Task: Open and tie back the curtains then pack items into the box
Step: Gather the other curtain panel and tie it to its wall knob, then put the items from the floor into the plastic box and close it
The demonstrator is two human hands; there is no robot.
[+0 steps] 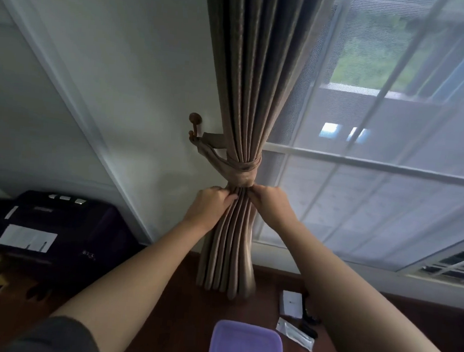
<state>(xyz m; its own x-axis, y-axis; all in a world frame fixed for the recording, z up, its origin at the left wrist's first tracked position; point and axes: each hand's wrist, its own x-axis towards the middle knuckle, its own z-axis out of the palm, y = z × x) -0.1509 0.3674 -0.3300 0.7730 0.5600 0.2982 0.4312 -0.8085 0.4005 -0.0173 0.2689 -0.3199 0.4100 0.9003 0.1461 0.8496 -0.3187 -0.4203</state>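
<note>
Purple plastic box [246, 347], its lid on, sits closest to the viewer on a dark reddish wooden surface [178, 295], toward that surface's near side. To the right of it, nearer the far right edge by the window [388, 200], lie a small white carton [290, 303], a flat white packet [294, 335] and a black object [310, 321] too dim to name.

Two bare forearms reach up from the bottom corners. The left hand [212, 204] has its fingers curled, pinching the left folds of a brown pleated curtain [247, 94]. The right hand [267, 203] grips the right folds in the same way. Both hands hold just beneath a matching fabric tieback [242, 171], which wraps around the gathered curtain and loops onto a brown wall hook [195, 123] to the left. The curtain's hem reaches the wooden surface's far edge. A black case [57, 226] with white labels stands at far left.
</note>
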